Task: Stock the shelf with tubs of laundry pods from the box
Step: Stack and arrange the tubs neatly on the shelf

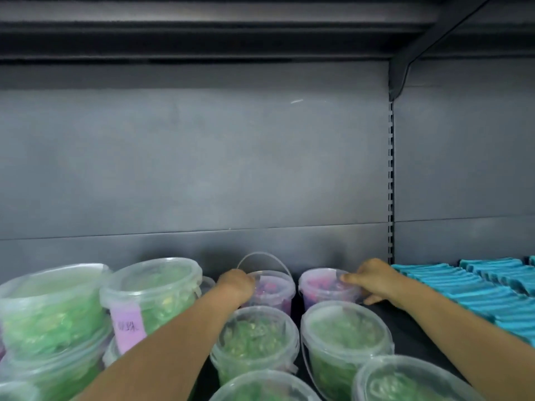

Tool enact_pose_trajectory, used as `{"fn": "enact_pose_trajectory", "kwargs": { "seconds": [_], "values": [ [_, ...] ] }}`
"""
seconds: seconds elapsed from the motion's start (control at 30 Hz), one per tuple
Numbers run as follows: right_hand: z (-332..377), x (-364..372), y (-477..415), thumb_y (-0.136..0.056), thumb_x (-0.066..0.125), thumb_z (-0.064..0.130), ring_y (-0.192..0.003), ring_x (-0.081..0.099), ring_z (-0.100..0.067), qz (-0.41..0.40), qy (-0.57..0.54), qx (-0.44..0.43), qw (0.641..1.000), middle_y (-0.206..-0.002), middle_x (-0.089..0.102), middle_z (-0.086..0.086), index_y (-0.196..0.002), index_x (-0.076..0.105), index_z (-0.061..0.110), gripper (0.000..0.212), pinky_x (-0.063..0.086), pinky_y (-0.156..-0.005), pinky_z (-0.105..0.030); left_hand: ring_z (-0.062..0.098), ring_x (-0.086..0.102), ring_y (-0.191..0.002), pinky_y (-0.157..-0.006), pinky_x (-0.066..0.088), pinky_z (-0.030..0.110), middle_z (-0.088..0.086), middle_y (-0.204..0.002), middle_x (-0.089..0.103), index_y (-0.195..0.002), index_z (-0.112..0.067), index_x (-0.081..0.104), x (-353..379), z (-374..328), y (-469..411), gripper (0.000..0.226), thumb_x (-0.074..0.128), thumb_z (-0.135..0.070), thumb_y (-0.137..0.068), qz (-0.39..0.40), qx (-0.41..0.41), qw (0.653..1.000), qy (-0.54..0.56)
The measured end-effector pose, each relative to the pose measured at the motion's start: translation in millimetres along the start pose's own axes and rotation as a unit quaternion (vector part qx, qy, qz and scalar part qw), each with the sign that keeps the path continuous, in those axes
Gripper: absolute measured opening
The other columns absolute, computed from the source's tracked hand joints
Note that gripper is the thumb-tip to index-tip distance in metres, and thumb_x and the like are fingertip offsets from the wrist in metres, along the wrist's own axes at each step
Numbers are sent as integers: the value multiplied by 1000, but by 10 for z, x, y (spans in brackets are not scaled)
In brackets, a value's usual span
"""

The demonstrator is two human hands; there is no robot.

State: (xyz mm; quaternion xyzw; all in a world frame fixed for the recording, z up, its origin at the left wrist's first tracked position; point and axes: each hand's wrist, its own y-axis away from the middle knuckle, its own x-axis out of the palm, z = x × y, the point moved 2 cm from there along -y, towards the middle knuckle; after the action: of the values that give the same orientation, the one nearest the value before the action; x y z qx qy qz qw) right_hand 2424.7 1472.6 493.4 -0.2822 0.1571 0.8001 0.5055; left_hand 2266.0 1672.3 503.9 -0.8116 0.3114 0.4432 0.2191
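Note:
Two clear tubs of pink and purple pods stand at the back of the dark shelf (411,328). My left hand (236,285) grips the left pink tub (275,293) at its left rim; its thin handle stands upright. My right hand (373,280) grips the right pink tub (324,287), thumb on the lid and fingers curled round its right side. In front of them stand clear tubs of green pods (254,342) (346,340). More green tubs are stacked at the left (150,287) (49,308), one bearing a pink label (126,325). The box is out of view.
A grey metal back panel (202,169) rises behind the tubs, with a slotted upright (391,183) and the upper shelf's bracket (405,68). Rows of blue flat packs (477,287) fill the shelf to the right. More green tubs (405,383) crowd the front edge.

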Motion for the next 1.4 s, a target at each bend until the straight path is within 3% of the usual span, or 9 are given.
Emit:
{"fn": "enact_pose_trajectory", "kwargs": {
  "seconds": [0.13, 0.23, 0.37, 0.5, 0.67, 0.93, 1.03, 1.13, 1.4],
  "values": [
    [-84, 94, 14, -83, 70, 22, -75, 63, -26, 67, -109, 72, 989, -113, 59, -22, -122, 45, -2, 52, 57, -50, -28, 31, 60, -105, -83, 47, 32, 23, -117, 61, -121, 8, 53, 163, 129, -207, 37, 46, -18, -97, 40, -34, 992, 119],
    [-86, 89, 47, -83, 70, 13, -69, 61, -26, 57, -172, 85, 980, -97, 60, -21, -109, 47, -4, 38, 54, -40, -28, 27, 57, -84, -73, 43, 31, 24, -106, 65, -111, 10, 59, 180, 162, -251, 34, 52, -18, -94, 59, -51, 983, 167],
    [-74, 53, 111, -80, 69, -2, -61, 61, -27, 47, -239, 106, 964, -74, 60, -20, -92, 54, -9, 20, 55, -42, -34, 36, 67, -83, -77, 55, 40, 24, -91, 68, -101, 13, 60, 170, 175, -274, 30, 59, -15, -89, 25, -71, 975, 211],
    [-27, -46, 149, -80, 67, -6, -62, 64, -24, 1, -269, 94, 959, -86, 62, -22, -114, 50, -13, 38, 54, -41, -34, 28, 58, -51, -37, 51, 28, 20, -86, 58, -100, 8, 53, 74, 89, -201, 15, 53, -5, -92, 17, -71, 953, 294],
    [202, -347, 327, -78, 71, -2, -77, 60, -24, -65, -297, 53, 951, -122, 57, -24, -132, 39, -5, 63, 53, -36, -29, 15, 51, -23, -40, 51, 26, 17, -88, 55, -98, 2, 49, -194, -107, -98, 6, 50, -2, -93, -28, -29, 942, 332],
    [646, -587, 1170, -78, 71, 1, -72, 61, -21, -60, -361, -22, 930, -87, 61, -17, -125, 46, -10, 54, 56, -43, -28, 23, 53, -50, -33, 48, 25, 20, -87, 54, -91, 4, 55, -1021, -145, 705, 5, 57, 0, -88, -77, 33, 928, 362],
    [790, -595, 1560, -77, 72, 1, -71, 63, -21, -58, -381, -54, 921, -97, 62, -20, -130, 41, -5, 61, 55, -41, -26, 23, 57, -43, -36, 50, 25, 17, -76, 54, -77, 2, 51, -1357, 7, 1104, 15, 58, -4, -89, -103, 36, 922, 371],
    [946, -547, 1977, -80, 70, 3, -69, 64, -20, -30, -384, -87, 919, -84, 62, -16, -127, 45, -8, 54, 55, -44, -23, 16, 58, -32, -55, 56, 28, 17, -88, 61, -99, 4, 53, -1661, 239, 1467, 17, 59, -9, -89, -131, 35, 919, 370],
    [1267, -96, 2890, -79, 72, 6, -72, 65, -20, 37, -384, -108, 916, -89, 64, -18, -118, 52, -9, 47, 58, -50, -24, 14, 55, -28, -36, 52, 23, 18, -78, 54, -76, 3, 50, -2159, 1036, 2524, 16, 57, -3, -89, -148, 2, 906, 397]
  ]
}}
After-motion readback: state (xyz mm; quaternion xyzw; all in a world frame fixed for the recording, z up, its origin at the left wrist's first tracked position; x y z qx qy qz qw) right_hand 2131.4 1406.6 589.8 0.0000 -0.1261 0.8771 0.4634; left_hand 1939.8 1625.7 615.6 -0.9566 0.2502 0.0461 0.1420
